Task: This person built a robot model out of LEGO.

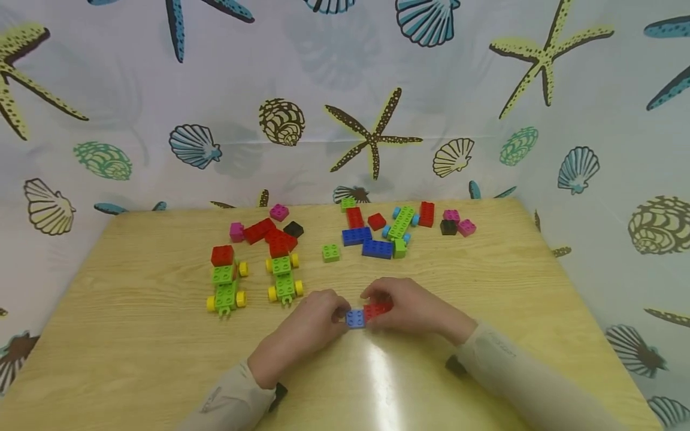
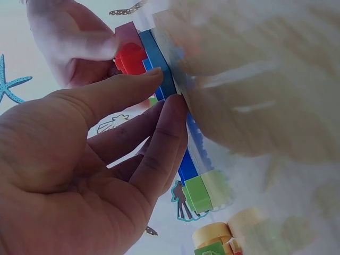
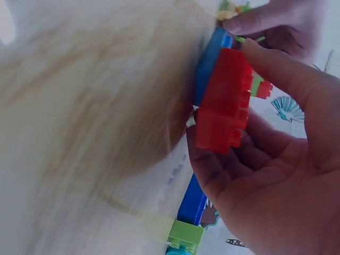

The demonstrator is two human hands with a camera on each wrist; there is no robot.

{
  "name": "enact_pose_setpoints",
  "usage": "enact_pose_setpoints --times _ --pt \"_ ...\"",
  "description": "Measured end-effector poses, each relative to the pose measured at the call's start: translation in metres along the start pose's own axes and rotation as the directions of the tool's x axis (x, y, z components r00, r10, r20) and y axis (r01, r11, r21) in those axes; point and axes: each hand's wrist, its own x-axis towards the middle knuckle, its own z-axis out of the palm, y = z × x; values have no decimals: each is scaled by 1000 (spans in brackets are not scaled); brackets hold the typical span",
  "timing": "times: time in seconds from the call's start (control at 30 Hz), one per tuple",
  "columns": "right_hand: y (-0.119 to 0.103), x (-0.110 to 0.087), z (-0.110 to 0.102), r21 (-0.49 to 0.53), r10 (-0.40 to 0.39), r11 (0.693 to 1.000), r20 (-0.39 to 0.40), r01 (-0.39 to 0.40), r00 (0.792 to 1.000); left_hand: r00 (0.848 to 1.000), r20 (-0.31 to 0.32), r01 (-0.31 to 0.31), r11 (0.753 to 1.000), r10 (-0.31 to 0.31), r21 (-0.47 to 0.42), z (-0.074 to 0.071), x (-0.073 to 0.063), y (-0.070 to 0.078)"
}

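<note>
Near the middle of the table, my left hand (image 1: 309, 323) pinches the left end of a blue brick (image 1: 355, 319) between thumb and fingers. My right hand (image 1: 412, 308) grips a red brick (image 1: 375, 310) with the thumb on one side and fingers on the other. In the right wrist view the red brick (image 3: 223, 101) sits over part of the blue brick (image 3: 208, 69) and overhangs it, studs facing up. Whether the two are fully pressed together I cannot tell. The left wrist view has the thumb and fingertips on the blue brick (image 2: 154, 50), which lies low at the tabletop.
Two green wheeled builds with yellow wheels, the left one (image 1: 225, 293) and another (image 1: 284, 284), stand left. Behind the hands are blue bricks (image 1: 377, 249), a small green brick (image 1: 331, 253) and a green base with blue wheels (image 1: 401, 223). A patterned cloth (image 1: 226, 72) borders the table.
</note>
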Motion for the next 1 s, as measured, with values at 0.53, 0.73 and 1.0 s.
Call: enact_pose_setpoints --times 0.53,0.73,1.0 --pt "0 -1 4 20 -24 999 -35 25 999 1000 -6 -10 1000 10 -4 1 -2 0" --pt "-1 -1 4 10 -18 1000 -39 18 999 1000 0 -13 1000 13 -7 1 -3 -2" --pt "-1 2 3 21 -9 1000 -28 9 1000 998 29 -58 995 60 -76 -31 -18 -7"
